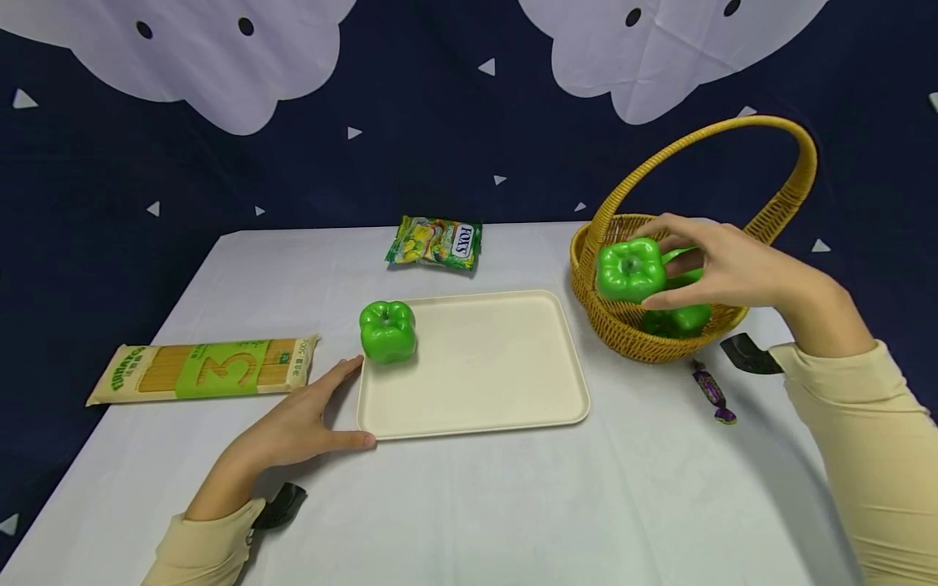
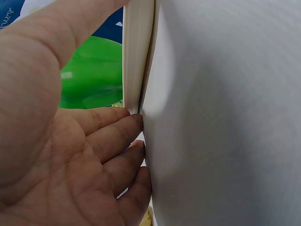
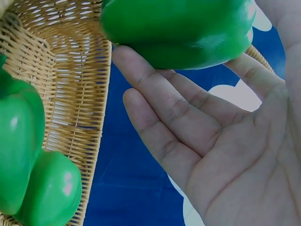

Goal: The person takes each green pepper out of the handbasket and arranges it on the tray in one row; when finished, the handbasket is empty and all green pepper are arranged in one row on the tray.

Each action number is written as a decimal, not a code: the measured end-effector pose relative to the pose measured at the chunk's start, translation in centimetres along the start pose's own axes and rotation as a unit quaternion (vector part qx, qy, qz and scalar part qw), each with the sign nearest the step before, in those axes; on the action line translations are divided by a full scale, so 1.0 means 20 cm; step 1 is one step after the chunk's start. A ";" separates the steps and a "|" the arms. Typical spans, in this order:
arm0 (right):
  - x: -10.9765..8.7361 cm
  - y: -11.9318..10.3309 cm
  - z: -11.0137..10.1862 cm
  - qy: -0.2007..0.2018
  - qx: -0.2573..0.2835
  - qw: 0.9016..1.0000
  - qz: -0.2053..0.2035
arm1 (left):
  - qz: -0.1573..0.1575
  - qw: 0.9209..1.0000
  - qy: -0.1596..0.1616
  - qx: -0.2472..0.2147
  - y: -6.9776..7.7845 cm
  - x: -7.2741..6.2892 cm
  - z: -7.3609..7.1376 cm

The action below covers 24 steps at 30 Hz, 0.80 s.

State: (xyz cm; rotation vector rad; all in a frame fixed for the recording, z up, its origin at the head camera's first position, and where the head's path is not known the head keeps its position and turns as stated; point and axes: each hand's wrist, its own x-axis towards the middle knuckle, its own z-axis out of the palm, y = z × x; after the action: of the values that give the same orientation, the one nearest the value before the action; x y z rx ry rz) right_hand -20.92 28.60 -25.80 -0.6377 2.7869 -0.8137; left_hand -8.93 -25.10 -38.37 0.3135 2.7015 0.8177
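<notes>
My right hand (image 1: 721, 260) holds a green bell pepper (image 1: 632, 270) between thumb and fingers, above the wicker basket (image 1: 633, 338). In the right wrist view the held pepper (image 3: 178, 33) is at the top, with the fingers under it. More green peppers (image 3: 51, 188) lie inside the basket, partly behind my hand in the head view. At the left, my left hand (image 1: 300, 427) touches the left edge of a cream tray (image 1: 476, 366), thumb at its near corner and fingers spread along the side. Another green bell pepper (image 1: 388, 332) sits on the tray's far left corner.
A pack of noodles (image 1: 220, 369) lies left of the tray. Behind the tray is a green and yellow candy bag (image 1: 436, 242). A purple-wrapped candy (image 1: 712, 392) lies in front of the basket, whose tall handle (image 1: 762, 122) arches over it.
</notes>
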 end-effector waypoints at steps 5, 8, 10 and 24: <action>0.00 -0.03 0.02 0.002 0.007 1.000 -0.006 | 0.001 1.000 0.001 0.001 0.00 0.00 0.00; 0.00 -0.07 0.03 0.002 0.013 1.000 -0.013 | 0.003 1.000 0.002 0.002 0.00 0.00 0.00; 0.00 -0.09 0.04 0.004 0.010 1.000 -0.023 | 0.002 1.000 0.002 0.001 0.00 0.00 0.00; 0.07 -0.23 0.12 0.004 -0.014 0.991 -0.132 | 0.001 1.000 0.001 0.001 0.00 0.00 0.00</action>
State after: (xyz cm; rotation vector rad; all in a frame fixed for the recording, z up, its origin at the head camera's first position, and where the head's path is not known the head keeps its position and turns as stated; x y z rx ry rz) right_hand -19.81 23.35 -25.26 -1.0260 2.7620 -0.8254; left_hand -8.87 -25.18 -38.33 0.3170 2.7046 0.8155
